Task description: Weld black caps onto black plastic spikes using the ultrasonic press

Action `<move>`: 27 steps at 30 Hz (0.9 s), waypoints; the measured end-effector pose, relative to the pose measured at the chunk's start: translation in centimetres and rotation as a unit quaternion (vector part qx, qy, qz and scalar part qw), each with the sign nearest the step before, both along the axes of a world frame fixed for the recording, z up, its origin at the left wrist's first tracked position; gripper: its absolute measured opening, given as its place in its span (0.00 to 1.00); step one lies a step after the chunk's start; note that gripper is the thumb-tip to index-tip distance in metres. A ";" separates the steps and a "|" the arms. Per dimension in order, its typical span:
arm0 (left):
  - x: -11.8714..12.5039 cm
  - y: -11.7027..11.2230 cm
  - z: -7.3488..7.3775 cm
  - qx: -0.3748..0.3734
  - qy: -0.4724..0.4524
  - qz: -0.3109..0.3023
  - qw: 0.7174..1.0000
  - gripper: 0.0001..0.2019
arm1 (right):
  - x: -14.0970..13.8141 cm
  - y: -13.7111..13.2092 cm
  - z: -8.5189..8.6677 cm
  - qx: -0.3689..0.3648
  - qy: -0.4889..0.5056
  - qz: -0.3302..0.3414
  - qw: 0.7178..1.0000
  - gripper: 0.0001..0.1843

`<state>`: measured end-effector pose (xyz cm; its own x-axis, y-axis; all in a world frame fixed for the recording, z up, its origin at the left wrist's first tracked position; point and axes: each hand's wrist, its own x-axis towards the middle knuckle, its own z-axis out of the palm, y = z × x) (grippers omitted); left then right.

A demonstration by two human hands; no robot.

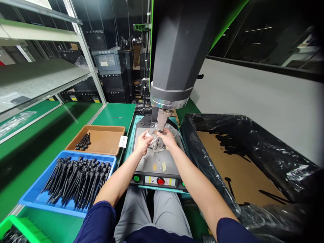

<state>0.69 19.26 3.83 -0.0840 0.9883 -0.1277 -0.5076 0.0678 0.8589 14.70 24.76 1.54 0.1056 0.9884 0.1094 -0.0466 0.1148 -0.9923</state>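
Both my hands meet on the grey machine plate (pixel 154 163) under the press head (pixel 168 101). My left hand (pixel 143 142) is closed, pinching the edge of a clear plastic bag (pixel 155 137). My right hand (pixel 167 139) is closed on the same bag from the right side. The bag lies over a small fixture just below the metal horn (pixel 162 118). What is inside the bag is too small to make out.
A blue tray (pixel 37 195) holds several black screw-like parts (pixel 76 180). Behind it stands a brown tray (pixel 106 140) with a few more and a white tag. Right of the machine is a black-lined cardboard box (pixel 240 168). Green and red buttons (pixel 160 181) sit on the front panel.
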 end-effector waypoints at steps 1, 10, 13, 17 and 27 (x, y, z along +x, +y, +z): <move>0.0 0.0 -0.1 0.000 0.001 0.000 1.000 0.38 | 0.0 0.0 -0.1 -0.003 0.002 0.002 1.000 0.21; -0.2 0.2 -0.3 -0.002 0.008 0.002 1.000 0.38 | 2.0 -2.2 -2.4 0.003 0.123 0.046 0.991 0.34; -0.3 0.2 -0.5 -0.009 0.009 0.002 1.000 0.38 | 3.0 -2.5 -3.1 -0.042 0.212 0.058 0.975 0.27; -0.2 0.4 -0.7 -0.011 0.011 0.001 1.000 0.39 | 4.1 -1.4 -3.4 -0.113 0.279 0.007 0.954 0.14; 0.3 2.6 0.3 0.039 0.054 -0.013 0.998 0.45 | 6.2 3.7 0.8 -0.042 0.314 -0.052 0.947 0.06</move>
